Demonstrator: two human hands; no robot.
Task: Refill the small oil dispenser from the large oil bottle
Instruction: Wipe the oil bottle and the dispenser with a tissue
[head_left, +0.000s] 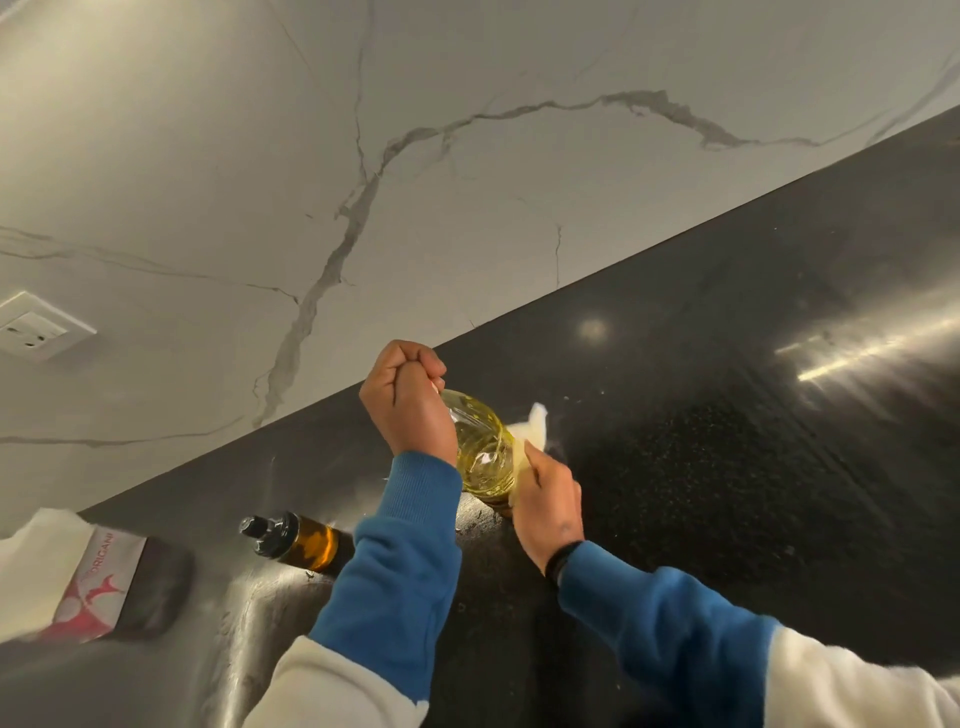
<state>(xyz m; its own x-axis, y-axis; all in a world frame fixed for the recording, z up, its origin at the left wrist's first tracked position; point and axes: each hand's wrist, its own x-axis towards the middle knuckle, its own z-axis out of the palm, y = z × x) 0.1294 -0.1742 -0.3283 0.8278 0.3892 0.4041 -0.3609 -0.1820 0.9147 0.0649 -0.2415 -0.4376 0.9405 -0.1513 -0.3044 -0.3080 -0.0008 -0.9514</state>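
The large oil bottle (480, 449), clear plastic with yellow oil, stands on the black counter (727, 415) at the middle. My left hand (405, 400) grips its top, fingers curled round the neck, so the cap is hidden. My right hand (545, 506) holds a white tissue (535, 428) against the bottle's right side. The small oil dispenser (298, 540), amber glass with a black pump top, stands to the left, partly hidden behind my left blue sleeve.
A white tissue pack with red print (98, 577) lies at the counter's left end. Behind the counter rises a marble wall (415, 156) with a white socket (39, 325). Bright reflections lie on the counter to the right.
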